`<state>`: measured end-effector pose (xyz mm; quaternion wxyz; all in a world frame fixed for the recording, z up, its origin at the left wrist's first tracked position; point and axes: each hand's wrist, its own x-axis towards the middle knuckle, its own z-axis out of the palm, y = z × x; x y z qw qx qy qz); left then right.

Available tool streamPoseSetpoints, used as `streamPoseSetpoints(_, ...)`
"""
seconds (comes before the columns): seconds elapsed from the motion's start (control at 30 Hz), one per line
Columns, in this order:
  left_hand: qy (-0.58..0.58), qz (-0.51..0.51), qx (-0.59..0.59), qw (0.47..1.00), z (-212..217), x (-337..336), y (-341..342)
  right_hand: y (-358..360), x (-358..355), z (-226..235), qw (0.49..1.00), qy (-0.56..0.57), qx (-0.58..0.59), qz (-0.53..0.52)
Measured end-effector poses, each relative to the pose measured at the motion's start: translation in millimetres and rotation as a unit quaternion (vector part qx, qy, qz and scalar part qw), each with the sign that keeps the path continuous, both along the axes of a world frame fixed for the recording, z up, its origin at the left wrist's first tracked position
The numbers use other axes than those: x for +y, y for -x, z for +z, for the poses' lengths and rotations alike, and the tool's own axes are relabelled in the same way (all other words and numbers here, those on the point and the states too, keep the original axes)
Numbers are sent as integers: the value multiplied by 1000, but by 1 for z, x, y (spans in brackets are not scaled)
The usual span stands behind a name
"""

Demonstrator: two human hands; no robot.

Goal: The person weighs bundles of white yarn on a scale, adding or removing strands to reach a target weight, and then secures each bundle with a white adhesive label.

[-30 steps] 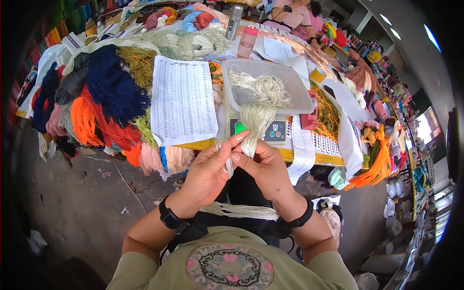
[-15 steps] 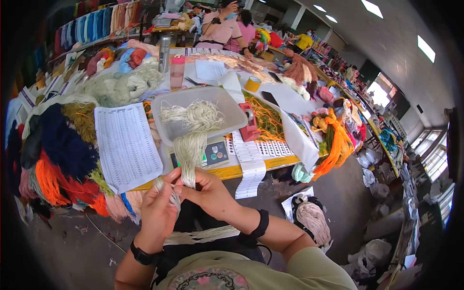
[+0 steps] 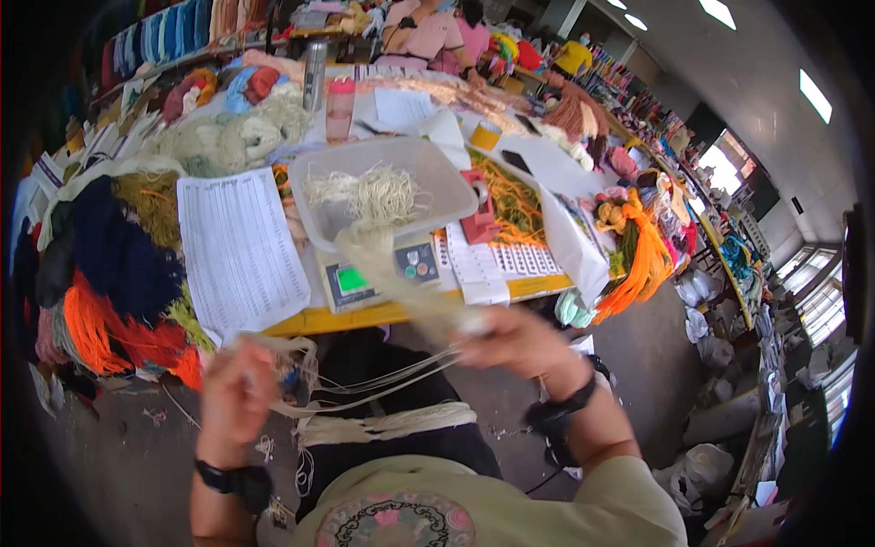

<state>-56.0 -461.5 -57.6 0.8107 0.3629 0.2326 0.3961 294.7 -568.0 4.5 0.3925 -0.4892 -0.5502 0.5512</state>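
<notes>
My right hand (image 3: 515,342), blurred, is closed on a cream yarn hank (image 3: 396,283) that runs up and back over the near rim of a translucent plastic tub (image 3: 448,202). More cream yarn (image 3: 374,193) lies tangled inside the tub. Lower on the left, my left hand (image 3: 237,387), also smeared, is closed on the end of several loose yarn strands (image 3: 383,381). These strands sag between both hands above my lap. Another cream yarn bundle (image 3: 387,425) lies across my dark-clad thighs. Under the tub's front edge sits a digital scale (image 3: 369,284) with a green-lit display.
A printed sheet (image 3: 241,255) lies left of the tub. Right of it are a red tape dispenser (image 3: 478,214), a yellow tape roll (image 3: 485,136) and a phone (image 3: 516,161). Coloured yarn heaps (image 3: 128,223) hang over the table's left edge. A person (image 3: 419,35) stands across the table.
My hands have moved from close together to wide apart, the right one going right and the left one left. Yarn strands now stretch between them, and the scale's display is uncovered.
</notes>
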Motion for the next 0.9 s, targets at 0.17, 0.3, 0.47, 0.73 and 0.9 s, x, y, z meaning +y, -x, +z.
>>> streamPoseSetpoints(0.17,51,186,-188,963,-42,26,128,-174,-104,23,783,-210,-233,-537)
streamPoseSetpoints(0.3,23,129,-341,931,9,-6,62,-103,-97,58,615,-72,-587,-521)
streamPoseSetpoints(0.47,-199,-82,-139,967,-13,-25,-67,18,-41,13,834,-38,-550,-12)
streamPoseSetpoints(0.73,-294,-209,169,917,-12,-53,-142,23,-16,-15,946,17,-318,56)
streamPoseSetpoints(0.9,-244,-217,183,927,-3,-42,-128,-54,7,-52,977,119,-152,-87)
